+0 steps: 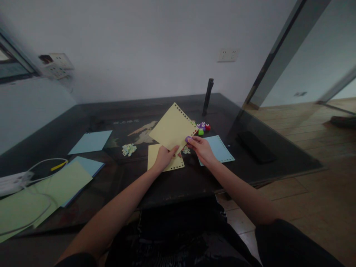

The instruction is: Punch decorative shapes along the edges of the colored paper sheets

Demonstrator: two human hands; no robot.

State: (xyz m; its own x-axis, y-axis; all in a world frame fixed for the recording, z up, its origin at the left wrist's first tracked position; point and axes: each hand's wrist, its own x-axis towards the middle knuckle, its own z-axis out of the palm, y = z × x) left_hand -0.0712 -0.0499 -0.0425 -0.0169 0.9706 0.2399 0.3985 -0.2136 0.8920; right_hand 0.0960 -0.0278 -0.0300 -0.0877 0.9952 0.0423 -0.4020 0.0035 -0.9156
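My left hand [164, 157] pinches the lower corner of a yellow paper sheet [172, 128] with punched holes along its edges, holding it tilted above the dark table [83, 118]. My right hand [201, 148] grips a small purple punch [188, 139] clamped on the sheet's right edge. A second yellow sheet [178, 163] lies flat under my left hand. A light blue punched sheet [222, 148] lies beneath my right hand.
Small coloured punches [203, 128] cluster behind the sheet. A pile of paper bits [128, 149] lies left of centre. Blue paper [90, 142], green and blue sheets [61, 183], a white cable [41, 165], a dark upright post [208, 96] and a black flat object [254, 146] share the table.
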